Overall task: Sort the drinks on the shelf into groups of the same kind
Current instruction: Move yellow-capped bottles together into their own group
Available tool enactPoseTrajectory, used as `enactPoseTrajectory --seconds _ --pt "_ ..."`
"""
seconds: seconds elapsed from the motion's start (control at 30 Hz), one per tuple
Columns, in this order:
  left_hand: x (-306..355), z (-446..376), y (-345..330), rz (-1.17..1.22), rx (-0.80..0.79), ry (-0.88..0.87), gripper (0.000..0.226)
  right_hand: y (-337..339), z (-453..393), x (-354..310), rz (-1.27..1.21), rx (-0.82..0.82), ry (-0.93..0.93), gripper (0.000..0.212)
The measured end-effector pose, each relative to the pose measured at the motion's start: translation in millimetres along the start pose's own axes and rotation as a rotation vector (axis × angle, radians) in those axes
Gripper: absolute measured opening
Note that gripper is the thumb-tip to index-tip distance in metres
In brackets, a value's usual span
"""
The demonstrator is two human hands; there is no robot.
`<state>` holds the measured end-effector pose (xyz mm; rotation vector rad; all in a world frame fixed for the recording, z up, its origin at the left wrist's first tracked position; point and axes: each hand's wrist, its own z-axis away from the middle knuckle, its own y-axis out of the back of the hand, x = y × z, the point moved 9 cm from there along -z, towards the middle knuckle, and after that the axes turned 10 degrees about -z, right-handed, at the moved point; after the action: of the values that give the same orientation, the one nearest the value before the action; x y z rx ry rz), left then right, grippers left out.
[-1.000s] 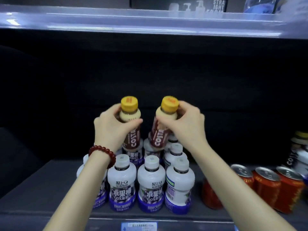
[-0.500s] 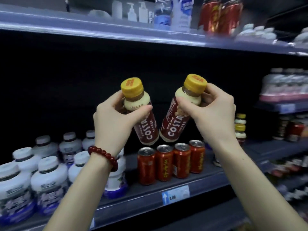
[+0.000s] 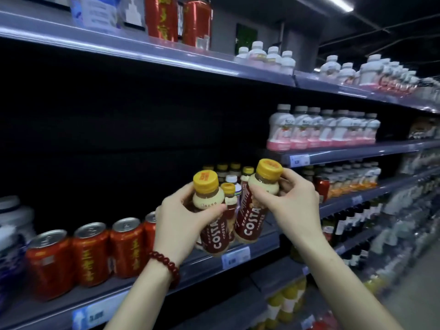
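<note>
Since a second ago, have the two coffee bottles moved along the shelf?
Yes: the coffee bottles went right, from above the white bottles, past the red cans.

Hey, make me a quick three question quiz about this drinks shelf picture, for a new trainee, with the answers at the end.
1. True or false: each hand holds one yellow-capped Costa coffee bottle.
2. What stands on the shelf just left of the left hand? A) red cans B) juice cartons C) glass jars
3. What is worn on the left wrist?

Key:
1. True: left bottle, right bottle in the right hand.
2. A, the red cans.
3. A red bead bracelet.
</note>
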<state>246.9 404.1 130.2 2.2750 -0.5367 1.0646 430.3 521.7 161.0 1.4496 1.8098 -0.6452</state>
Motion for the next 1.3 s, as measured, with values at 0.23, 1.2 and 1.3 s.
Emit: enactPoseTrajectory --seconds 0.23,1.2,1.3 --pt "-27 -16 -100 -0.058 -0.080 0.066 0.036 46 -39 74 0.071 0.041 -0.090 0.025" --pt "-67 -93 -236 -0.397 0.134 0.091 0.060 4 -137 233 -0.102 -0.407 -0.136 0.034" --pt "-63 -92 -235 -0.418 0.151 0.085 0.054 8 -134 234 -0.108 -0.434 -0.131 0.038"
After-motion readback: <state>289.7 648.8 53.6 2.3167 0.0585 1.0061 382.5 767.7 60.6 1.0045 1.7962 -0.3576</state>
